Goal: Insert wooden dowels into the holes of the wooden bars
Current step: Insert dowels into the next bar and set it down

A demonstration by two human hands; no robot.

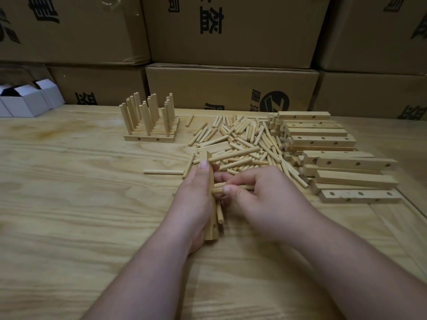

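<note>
Left hand (pixel 196 199) grips a wooden bar (pixel 212 218) on edge over the table (pixel 69 204); right hand (pixel 258 192) pinches a dowel (pixel 231 188) against its side. Loose dowel pile (pixel 242 144) lies just beyond the bar; stacked bars (pixel 328 153) right of the pile.

Pale wood-grain surface (pixel 69 204) across the whole near and middle ground, with a darker stain toward the far left. Beyond its far edge, a wall of stacked brown cardboard boxes (pixel 231 31), printed with large black characters, the lower middle box (pixel 231 88) bearing a round black logo. At the far left, small white open cartons (pixel 25 100) in a row against the stack. Dim, soft light overall, brighter on the wood than on the boxes behind.
</note>
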